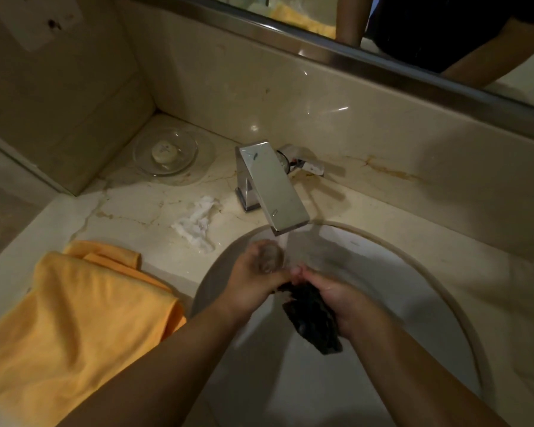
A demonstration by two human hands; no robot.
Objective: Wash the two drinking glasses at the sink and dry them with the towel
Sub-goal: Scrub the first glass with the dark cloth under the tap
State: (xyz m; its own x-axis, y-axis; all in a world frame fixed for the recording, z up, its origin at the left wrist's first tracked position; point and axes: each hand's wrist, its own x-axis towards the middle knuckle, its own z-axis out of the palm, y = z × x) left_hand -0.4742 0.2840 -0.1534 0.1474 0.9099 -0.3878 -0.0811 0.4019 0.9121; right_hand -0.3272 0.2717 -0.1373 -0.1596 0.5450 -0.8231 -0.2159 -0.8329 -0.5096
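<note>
Left hand [253,282]: my fingers curl round a drinking glass [270,257], held over the sink [413,288] under the faucet [269,186] (all blurred).
Right hand [336,300]: I grip a dark wet cloth [313,318] just beside the glass.
Towel [74,318]: yellow, lying on the counter [142,211] left of the sink.
</note>
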